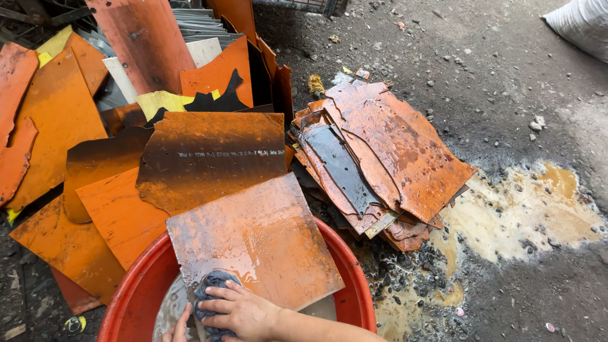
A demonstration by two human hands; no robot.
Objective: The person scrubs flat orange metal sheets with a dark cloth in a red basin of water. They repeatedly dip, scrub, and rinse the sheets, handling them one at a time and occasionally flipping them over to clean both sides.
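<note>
A wet orange rusty plate (262, 235) leans over the rim of a red plastic basin (350, 281). My right hand (241, 315) presses a dark scrubbing pad (213, 284) onto the plate's lower edge. My left hand (179, 336) shows only in part at the bottom of the view, fingers curled against the plate's lower left corner beside the pad. Pale soapy water lies inside the basin under the plate.
A heap of orange and blackened plates (111, 154) lies to the left and behind the basin. A stack of wet plates (384, 154) sits on the dark ground to the right, by a yellowish puddle (524, 210). A white sack (599, 27) lies top right.
</note>
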